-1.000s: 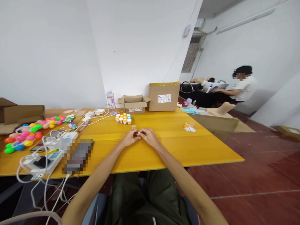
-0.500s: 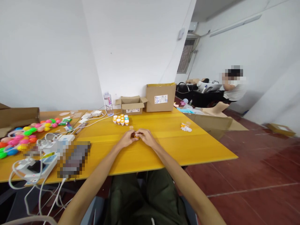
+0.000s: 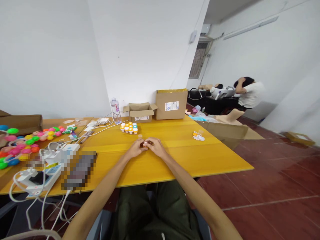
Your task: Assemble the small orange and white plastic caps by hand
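At the middle of the table, my left hand (image 3: 136, 148) and my right hand (image 3: 155, 146) meet with fingers closed around a small orange-and-white piece (image 3: 145, 144). Fingers cover most of it, so its exact kind cannot be made out. Just beyond the hands lies a small pale disc (image 3: 140, 136). Farther back stands a tight cluster of small capped pieces (image 3: 129, 128), white and orange with a teal one among them. Off to the right, some loose white and orange parts (image 3: 198, 136) lie on the tabletop.
A small open carton (image 3: 141, 111), a larger cardboard box (image 3: 171, 104) and a water bottle (image 3: 115, 110) stand at the back. Leftward are a power strip (image 3: 53, 170) with cables, a phone (image 3: 79, 169) and colourful balls (image 3: 22, 146). A person (image 3: 250, 91) sits far right.
Both hands stay in place with slight finger movement around the piece, and a little more of its white part shows. More colourful balls appear at the far left.
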A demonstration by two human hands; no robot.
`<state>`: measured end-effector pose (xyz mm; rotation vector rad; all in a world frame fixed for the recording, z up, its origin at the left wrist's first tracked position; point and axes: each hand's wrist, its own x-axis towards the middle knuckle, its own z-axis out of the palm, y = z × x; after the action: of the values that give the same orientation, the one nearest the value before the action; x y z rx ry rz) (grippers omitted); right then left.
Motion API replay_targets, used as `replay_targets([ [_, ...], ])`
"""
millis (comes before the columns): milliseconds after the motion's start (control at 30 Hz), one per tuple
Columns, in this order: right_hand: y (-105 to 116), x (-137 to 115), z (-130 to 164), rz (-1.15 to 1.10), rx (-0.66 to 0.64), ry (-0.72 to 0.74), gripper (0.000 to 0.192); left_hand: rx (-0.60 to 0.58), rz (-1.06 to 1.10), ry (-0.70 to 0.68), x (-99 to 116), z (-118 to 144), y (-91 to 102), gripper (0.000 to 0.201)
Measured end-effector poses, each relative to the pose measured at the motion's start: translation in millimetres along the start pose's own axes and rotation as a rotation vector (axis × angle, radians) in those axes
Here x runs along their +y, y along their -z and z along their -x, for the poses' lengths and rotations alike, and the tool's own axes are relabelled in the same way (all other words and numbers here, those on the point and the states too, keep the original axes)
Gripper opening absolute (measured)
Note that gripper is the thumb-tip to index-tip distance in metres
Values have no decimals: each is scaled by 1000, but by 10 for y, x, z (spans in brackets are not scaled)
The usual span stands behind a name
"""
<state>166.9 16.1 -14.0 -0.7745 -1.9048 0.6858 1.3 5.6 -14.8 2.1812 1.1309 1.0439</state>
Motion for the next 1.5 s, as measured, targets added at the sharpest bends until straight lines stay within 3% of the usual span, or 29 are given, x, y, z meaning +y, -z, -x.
replay_targets([
  [233,9,39,-49,-282,178,-212,22,96,176,63,61,-43,42,18],
  [433,-15,53,-42,-786,-57,-494,34,217,258,80,102,-65,59,29],
  [567,-54,49,-50,-977,-49,-547,23,242,255,81,107,-60,57,32],
  [833,-85,128,-49,-1019,68,-602,16,240,209,74,97,-70,49,28],
  [1233,-66,55,-65,-962,63,-629,23,206,153,7,148,-44,74,28],
  [1500,-70,82,-66,-990,77,-623,17,207,85,-37,136,-40,56,31],
])
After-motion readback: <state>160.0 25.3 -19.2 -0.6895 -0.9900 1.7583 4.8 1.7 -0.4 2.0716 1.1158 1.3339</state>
